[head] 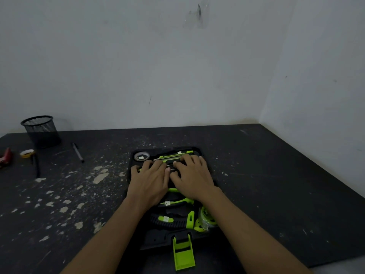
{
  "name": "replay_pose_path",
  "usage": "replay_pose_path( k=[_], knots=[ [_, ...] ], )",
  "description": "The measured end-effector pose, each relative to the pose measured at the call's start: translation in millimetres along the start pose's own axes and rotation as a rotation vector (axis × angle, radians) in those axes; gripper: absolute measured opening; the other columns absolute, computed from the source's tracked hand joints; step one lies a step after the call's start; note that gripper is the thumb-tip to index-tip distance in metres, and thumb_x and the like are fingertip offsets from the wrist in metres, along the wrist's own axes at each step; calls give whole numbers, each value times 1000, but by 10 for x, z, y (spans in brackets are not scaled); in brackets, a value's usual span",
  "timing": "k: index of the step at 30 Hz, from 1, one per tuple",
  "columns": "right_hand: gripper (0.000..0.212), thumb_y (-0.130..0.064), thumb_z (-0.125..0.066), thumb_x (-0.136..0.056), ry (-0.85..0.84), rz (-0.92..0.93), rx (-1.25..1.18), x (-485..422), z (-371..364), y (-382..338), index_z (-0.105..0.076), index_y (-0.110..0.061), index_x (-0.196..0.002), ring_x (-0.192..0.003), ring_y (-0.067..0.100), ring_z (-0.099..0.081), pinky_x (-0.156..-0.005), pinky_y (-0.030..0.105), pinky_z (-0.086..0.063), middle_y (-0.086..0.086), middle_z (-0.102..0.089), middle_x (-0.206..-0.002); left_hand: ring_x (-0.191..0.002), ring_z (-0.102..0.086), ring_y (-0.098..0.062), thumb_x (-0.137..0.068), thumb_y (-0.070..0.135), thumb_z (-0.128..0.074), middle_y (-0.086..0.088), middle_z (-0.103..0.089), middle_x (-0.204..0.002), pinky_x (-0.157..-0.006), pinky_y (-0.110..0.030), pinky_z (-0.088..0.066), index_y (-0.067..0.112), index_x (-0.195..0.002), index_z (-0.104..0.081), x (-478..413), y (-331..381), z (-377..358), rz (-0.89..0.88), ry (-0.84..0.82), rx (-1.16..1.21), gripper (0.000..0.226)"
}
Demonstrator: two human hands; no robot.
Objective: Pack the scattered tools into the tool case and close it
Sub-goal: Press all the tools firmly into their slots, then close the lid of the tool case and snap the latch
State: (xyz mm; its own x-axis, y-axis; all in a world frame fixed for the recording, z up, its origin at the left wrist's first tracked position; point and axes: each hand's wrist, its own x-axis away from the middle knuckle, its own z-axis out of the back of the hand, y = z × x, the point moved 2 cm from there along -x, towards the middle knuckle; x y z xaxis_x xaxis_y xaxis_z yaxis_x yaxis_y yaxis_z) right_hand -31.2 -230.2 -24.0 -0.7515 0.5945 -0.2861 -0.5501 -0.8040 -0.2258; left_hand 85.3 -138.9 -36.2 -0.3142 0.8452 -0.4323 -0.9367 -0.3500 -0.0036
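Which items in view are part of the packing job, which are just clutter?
Job: black plastic tool case; green-and-black tools seated in it; left hand and right hand, flat on them.
Clutter: black mesh cup; black pen; yellow tape roll; red object, far left.

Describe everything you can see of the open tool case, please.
The tool case looks like black moulded plastic, lying open and flat on the dark table. Its shaped recesses hold green-and-black tools; a tape roll sits in the far left corner. A bright green latch sticks out at the near edge. The left hand and right hand press flat on tools inside.
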Motion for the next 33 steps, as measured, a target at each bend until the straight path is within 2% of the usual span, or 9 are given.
replay_pose_path(
  k=[3, 8, 14, 19, 23, 27, 29, 31, 33],
  knots=[
    [56, -45, -26, -91, 24, 34, -4, -42, -19, -10, -64, -13, -116, -111, 26, -45, -94, 42, -40, 5, -52, -124, -105, -51, -19, -97, 41, -13, 10, -56, -118, -82, -47, -39, 27, -110, -57, -23, -5, -15, -19, -1, 0, 48],
    [67, -48, -15, -82, 72, 48, 70, -92, -40, -46, -66, -11, -106, -105, 30, -51, -84, 41, -41, 10, -57, -121, -103, -51, -19, -96, 38, -14, 8, -58, -113, -79, -47, -39, 25, -101, -57, -64, -25, -56, -49, 22, -4, 46],
    [63, -51, -19, -85, 34, 1, 53, -59, -97, 5, -63, -19, -117, -114, 26, -47, -98, 43, -38, 5, -53, -129, -103, -51, -19, -96, 39, -11, 7, -58, -113, -76, -45, -37, 24, -102, -56, -43, -37, -68, -45, 11, -8, 48],
    [45, -48, -34, -96, 48, -109, -35, -13, -49, 25, -60, -30, -128, -130, 20, -39, -117, 56, -12, -5, -49, -134, -101, -54, -23, -96, 45, -19, 3, -58, -117, -76, -44, -35, 24, -104, -59, -25, -38, -58, -4, 49, -32, 46],
    [46, -47, -36, -96, 127, -472, -101, 8, 85, 205, -52, -21, -130, -131, 31, -36, -107, 52, -27, 9, -45, -141, -111, -52, -32, -91, 46, -41, -10, -54, -129, -90, -50, -35, 20, -118, -58, 27, -124, 69, 324, 133, 29, 40],
    [49, -47, -38, -95, 5, -706, -313, -13, 160, 303, -42, -12, -130, -126, 38, -44, -105, 52, -31, 15, -51, -135, -129, -38, -42, -93, 49, -42, -21, -40, -143, -103, -55, -30, 14, -142, -33, 63, -218, 161, 730, -111, 314, 61],
    [48, -47, -40, -96, 23, -730, -419, -26, 191, 320, -43, -12, -128, -115, 36, -52, -100, 49, -39, 13, -56, -126, -127, -42, -43, -91, 53, -44, -22, -45, -140, -103, -53, -36, 13, -145, -25, 10, -305, 88, 781, -156, 505, 69],
    [46, -42, -44, -98, 75, -747, -625, 4, 214, 351, -42, -11, -133, -97, 27, -55, -86, 41, -45, 10, -58, -119, -124, -46, -43, -86, 55, -49, -20, -49, -138, -101, -53, -42, 16, -146, -22, -15, -401, 54, 800, -127, 708, 77],
    [56, -39, -48, -99, 139, -746, -812, 43, 247, 374, -34, -11, -146, -106, 25, -52, -87, 38, -43, 9, -53, -135, -127, -44, -41, -83, 57, -53, -16, -45, -143, -103, -54, -42, 19, -148, -20, -1, -453, 63, 828, -78, 887, 82]
  ],
)
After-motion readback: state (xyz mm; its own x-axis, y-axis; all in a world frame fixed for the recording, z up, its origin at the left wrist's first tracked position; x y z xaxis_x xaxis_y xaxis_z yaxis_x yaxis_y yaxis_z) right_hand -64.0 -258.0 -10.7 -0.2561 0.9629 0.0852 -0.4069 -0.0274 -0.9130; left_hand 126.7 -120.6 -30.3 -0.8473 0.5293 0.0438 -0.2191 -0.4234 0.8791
